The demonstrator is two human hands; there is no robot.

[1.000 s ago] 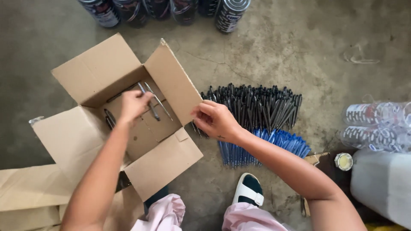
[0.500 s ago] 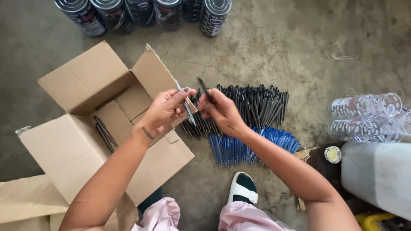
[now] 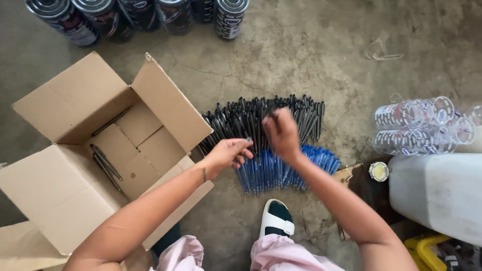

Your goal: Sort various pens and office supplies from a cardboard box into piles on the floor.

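Note:
My left hand (image 3: 228,153) hovers with curled fingers over the near edge of a pile of black pens (image 3: 236,118). A small grey pen tip pokes out at its fingertips. My right hand (image 3: 282,133) is blurred above the same pile, pinched on a black pen whose dark end shows above the fingers. A row of blue pens (image 3: 314,161) lies on the concrete floor just in front of the black ones. To the left, an open cardboard box (image 3: 168,108) holds a few dark pens (image 3: 105,165) on its bottom.
Several spray cans (image 3: 228,17) stand along the top edge. Clear plastic cups (image 3: 411,113) lie stacked on their sides at right, above a white plastic canister (image 3: 437,193). A small yellow-lidded jar (image 3: 378,171) sits beside it. My sandalled foot (image 3: 275,221) is below the pens.
My left hand came out of the box with pens and moved right. Both hands, raised together half a second ago, are now lower over the black pen pile.

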